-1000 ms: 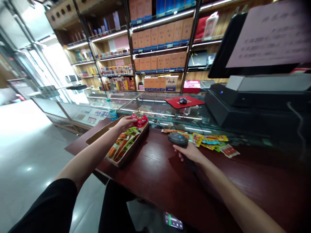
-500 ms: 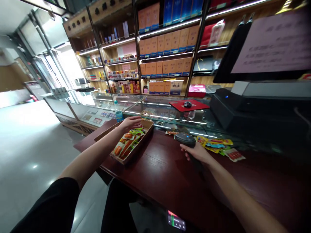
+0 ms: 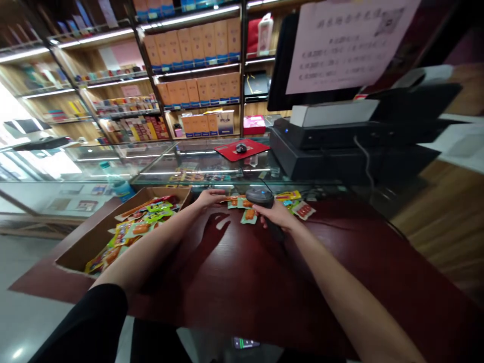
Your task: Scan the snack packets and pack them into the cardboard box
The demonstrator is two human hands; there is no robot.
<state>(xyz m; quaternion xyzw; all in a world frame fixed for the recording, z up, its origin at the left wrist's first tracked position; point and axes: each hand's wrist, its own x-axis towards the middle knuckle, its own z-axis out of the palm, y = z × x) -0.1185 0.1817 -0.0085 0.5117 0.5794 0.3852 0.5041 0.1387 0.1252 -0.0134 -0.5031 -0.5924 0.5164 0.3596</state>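
My left hand (image 3: 210, 198) reaches over the dark red tabletop, its fingers closed at the edge of an orange and pale-green snack packet (image 3: 231, 202). Another packet with an orange piece pictured on it (image 3: 249, 216) lies just below, close to my right hand (image 3: 278, 214). That hand is wrapped round the handle of a black barcode scanner (image 3: 260, 195), whose head points toward the packets. A cardboard box (image 3: 71, 254) full of colourful snack packets stands at the left, partly behind my left forearm.
More packets (image 3: 304, 209) lie right of the scanner. Behind are a glass counter, a mouse (image 3: 241, 147) on a red mat (image 3: 223, 151), a monitor carrying a pink paper (image 3: 340, 50), and black till equipment (image 3: 302, 156). A blue bottle (image 3: 123, 189) stands beyond the box.
The view has turned right. My left hand has moved from over the box to the packets beside the scanner. More orange and pale-green packets show there. My right hand keeps its hold on the scanner.
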